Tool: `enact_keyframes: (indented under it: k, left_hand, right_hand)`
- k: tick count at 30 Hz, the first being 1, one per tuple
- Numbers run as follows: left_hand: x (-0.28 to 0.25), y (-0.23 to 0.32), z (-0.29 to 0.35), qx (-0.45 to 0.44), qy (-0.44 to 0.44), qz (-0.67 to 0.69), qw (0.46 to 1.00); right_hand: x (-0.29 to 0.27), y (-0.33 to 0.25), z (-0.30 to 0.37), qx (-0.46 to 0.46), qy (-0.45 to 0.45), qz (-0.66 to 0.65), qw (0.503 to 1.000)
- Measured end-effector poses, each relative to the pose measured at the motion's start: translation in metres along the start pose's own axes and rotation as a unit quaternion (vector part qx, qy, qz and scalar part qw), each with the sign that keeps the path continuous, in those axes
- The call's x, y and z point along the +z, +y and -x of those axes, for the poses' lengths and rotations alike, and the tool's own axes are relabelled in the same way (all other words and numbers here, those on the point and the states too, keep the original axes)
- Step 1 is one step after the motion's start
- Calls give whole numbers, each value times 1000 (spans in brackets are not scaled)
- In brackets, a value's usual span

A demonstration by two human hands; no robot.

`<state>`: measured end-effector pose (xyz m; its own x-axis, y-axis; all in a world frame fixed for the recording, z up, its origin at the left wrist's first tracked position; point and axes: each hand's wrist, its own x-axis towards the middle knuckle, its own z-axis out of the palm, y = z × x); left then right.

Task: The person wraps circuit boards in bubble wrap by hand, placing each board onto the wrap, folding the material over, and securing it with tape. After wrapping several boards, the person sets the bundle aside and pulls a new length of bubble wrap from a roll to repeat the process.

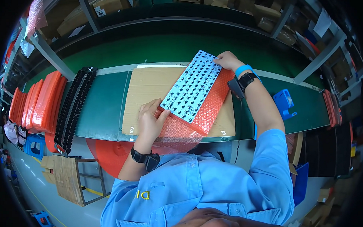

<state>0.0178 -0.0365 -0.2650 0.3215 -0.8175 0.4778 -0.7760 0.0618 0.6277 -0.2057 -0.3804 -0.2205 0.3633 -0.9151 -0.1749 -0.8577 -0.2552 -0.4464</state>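
Observation:
A white rectangular board [192,87] dotted with rows of small black parts lies tilted across the middle, its far end pointing right. My left hand [150,119] pinches its near left corner between thumb and fingers. At the far right corner, my right hand [227,60] grips the edge, fingers bent over it. Beneath the board is red bubble wrap [214,102], which shows along the right side and hangs over the table's front edge. Both rest above a brown cardboard sheet [138,91].
Stacked red-wrapped packages [49,102] and a black slotted rack [75,109] stand on the green table [103,106] at left. A blue tape dispenser [284,104] sits at right. A wooden-topped stool [68,179] stands on the floor. Metal posts [51,54] rise behind.

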Motion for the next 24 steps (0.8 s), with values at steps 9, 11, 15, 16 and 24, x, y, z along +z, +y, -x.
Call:
enact_keyframes:
  k: [9, 11, 15, 16, 24]
  left_hand:
    - [0, 1, -2, -14, -12, -19, 1000]
    - [3, -2, -3, -9, -20, -15, 1000]
    - [-2, -3, -3, -24, -33, -3, 999]
    - [-2, -1, -4, -26, -41, 5, 999]
    - [-34, -8, 7, -152, -125, 393, 898]
  right_hand:
    - [-1, -24, -29, 37, -104, -92, 990]
    - [-9, -17, -31, 51, -122, -115, 985]
    - [-55, -43, 6, 45, -235, -289, 927]
    - [-70, -47, 20, -3, -215, -284, 934]
    - [-131, -55, 164, -275, -36, -227, 934]
